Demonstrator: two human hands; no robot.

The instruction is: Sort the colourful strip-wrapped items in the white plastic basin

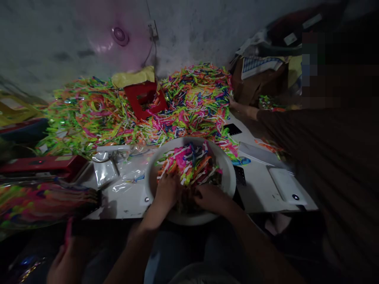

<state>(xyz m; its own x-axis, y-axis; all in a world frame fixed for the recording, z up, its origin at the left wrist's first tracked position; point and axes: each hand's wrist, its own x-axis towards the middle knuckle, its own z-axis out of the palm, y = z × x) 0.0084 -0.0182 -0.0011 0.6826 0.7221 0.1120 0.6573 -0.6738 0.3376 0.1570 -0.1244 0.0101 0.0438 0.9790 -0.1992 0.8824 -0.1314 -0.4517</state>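
Note:
A round white basin (230,173) stands at the front edge of the table, holding colourful rubbery strips (186,161) in pink, orange, green, white and blue. Both my hands reach inside it. At the basin's left, my left hand (169,189) touches the orange and white strips, its fingers bent down among them and partly hidden. My right hand (211,197) is lower right in the basin, fingers curled inward over darker contents. Whether it grips anything is too dim to tell.
A big heap of strips (201,94) lies behind the basin, with a red frame (145,98) on it. Another person's arm (248,112) reaches in from the right, another hand (63,260) is lower left. A white device (286,187), red machine (44,167) and filled bag (44,201) flank the basin.

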